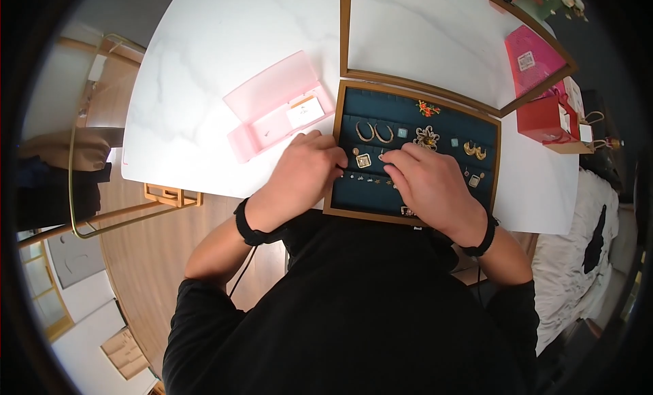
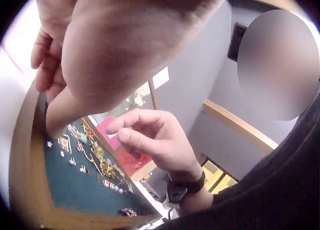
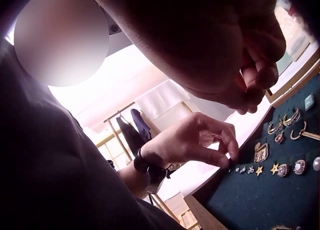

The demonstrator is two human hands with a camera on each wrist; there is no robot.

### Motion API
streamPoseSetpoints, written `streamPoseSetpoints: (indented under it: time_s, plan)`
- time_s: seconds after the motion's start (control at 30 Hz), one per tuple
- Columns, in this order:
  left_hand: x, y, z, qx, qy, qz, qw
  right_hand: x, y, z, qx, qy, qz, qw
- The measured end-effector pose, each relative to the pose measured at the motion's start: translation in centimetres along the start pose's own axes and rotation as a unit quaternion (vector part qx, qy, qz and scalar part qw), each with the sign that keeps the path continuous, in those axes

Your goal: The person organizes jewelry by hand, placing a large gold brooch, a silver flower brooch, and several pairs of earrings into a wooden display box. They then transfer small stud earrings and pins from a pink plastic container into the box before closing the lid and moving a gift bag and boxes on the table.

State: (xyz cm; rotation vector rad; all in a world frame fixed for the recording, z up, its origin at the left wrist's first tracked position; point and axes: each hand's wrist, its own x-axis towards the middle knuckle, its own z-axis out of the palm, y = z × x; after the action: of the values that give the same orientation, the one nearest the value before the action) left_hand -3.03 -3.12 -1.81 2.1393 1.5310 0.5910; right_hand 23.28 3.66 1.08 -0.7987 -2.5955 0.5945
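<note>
A wooden-framed jewelry box [image 1: 415, 219] with dark teal padding holds rows of earrings and brooches. At its left edge, the left hand [image 1: 299, 177] bends its fingers over the frame, thumb tip beside a small stud [image 1: 342, 175]; nothing shows held in it. The right hand [image 1: 435, 187] hovers over the middle, thumb and index finger apart near a small earring [image 1: 382, 155]. In the right wrist view, the left hand's [image 3: 197, 142] thumb rests by the end of a row of studs, near two gold stars [image 3: 259, 171]. The left wrist view shows the right hand [image 2: 157, 140] above the box.
An open pink case [image 1: 262, 126] with a white card inside lies left of the box on the white marble table [image 1: 183, 109]. The box's glass lid [image 1: 435, 44] stands raised behind. Red and pink gift bags [image 1: 541, 119] stand at the right.
</note>
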Motion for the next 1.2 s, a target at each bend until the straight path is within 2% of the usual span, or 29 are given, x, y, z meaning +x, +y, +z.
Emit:
streamPoseSetpoints:
  time_s: [0.13, 0.3, 0.5, 0.73, 0.83, 0.93, 1.2]
  plan:
    - [0.1, -0.8, -1.0, -0.003, 0.044, -0.023, 0.999, -0.1, -0.3, -0.5, 0.008, -0.027, 0.033, 0.999]
    - [0.1, -0.9, -0.5, -0.034, -0.023, -0.007, 0.999, -0.2, -0.4, -0.3, 0.004, -0.031, 0.030, 0.999]
    - [0.4, -0.6, -0.7, 0.002, -0.055, -0.001, 0.998, -0.4, -0.4, 0.0, 0.004, -0.019, 0.018, 1.000]
    - [0.6, -0.6, -0.5, 0.000, -0.051, 0.017, 0.999, -0.7, -0.5, 0.4, 0.002, -0.028, 0.024, 0.999]
    - [0.7, -0.2, -1.1, -0.010, -0.063, -0.024, 0.998, -0.7, -0.6, 0.5, -0.001, -0.016, -0.002, 1.000]
    - [0.5, -0.4, -1.0, 0.018, -0.060, 0.015, 0.998, -0.5, -0.7, 0.7, -0.005, -0.020, -0.008, 1.000]
    - [2.9, -0.7, -1.1, 0.062, -0.213, -0.029, 0.975, -0.3, -1.1, 0.9, 0.007, -0.014, -0.016, 1.000]
